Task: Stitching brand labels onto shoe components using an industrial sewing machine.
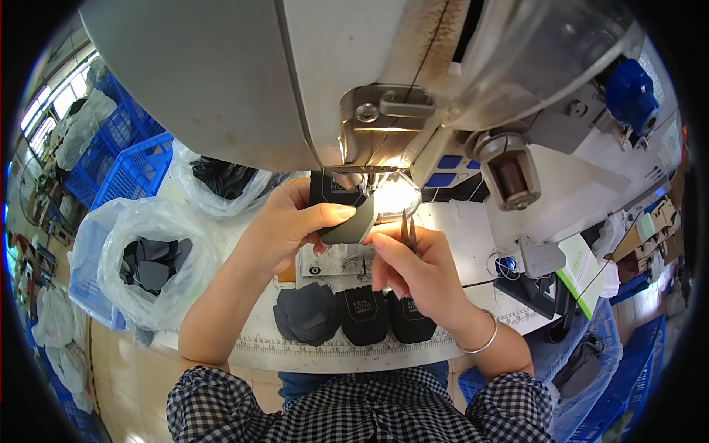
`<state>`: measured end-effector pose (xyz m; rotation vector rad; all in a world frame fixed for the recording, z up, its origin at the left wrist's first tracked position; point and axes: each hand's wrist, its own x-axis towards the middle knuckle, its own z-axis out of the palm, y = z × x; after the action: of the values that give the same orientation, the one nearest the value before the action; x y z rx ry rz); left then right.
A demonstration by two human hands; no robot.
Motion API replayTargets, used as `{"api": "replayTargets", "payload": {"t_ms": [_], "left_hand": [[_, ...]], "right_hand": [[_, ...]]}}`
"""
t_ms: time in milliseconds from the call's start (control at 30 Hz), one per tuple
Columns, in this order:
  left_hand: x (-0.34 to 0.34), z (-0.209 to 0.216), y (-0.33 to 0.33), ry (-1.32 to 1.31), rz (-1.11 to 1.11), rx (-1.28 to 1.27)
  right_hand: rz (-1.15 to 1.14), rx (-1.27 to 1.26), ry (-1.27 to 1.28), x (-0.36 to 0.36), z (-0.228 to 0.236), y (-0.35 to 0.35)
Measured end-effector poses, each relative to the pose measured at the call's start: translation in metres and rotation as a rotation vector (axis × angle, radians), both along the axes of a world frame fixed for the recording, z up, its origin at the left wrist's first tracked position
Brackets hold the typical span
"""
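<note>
Head view: at the picture's centre, the left hand (284, 225) pinches a dark grey, rounded fabric piece (348, 227) between thumb and fingers, under the lit needle area of the grey sewing machine (244, 74). Just at its 3 o'clock, the right hand (410, 269) pinches thin metal tweezers (407, 227). At 6 o'clock, black shield-shaped fabric pieces (363, 314) lie on the white counter (473, 236); at 9 o'clock sits a clear plastic bag of dark pieces (151, 262).
</note>
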<state>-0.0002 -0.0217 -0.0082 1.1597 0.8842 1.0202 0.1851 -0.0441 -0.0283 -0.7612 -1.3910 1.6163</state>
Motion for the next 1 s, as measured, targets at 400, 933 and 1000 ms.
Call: {"api": "replayTargets", "payload": {"t_ms": [400, 933, 1000], "left_hand": [[0.004, -0.014, -0.009, -0.193, 0.128, -0.058], [0.007, -0.007, -0.014, -0.084, 0.009, -0.18], [0.006, -0.006, -0.005, 0.072, -0.01, -0.03]], "right_hand": [[-0.151, -0.004, 0.042, -0.014, -0.005, -0.003], [-0.133, -0.002, 0.042, -0.014, -0.001, -0.004], [-0.141, -0.018, 0.02, -0.014, -0.001, -0.004]]}}
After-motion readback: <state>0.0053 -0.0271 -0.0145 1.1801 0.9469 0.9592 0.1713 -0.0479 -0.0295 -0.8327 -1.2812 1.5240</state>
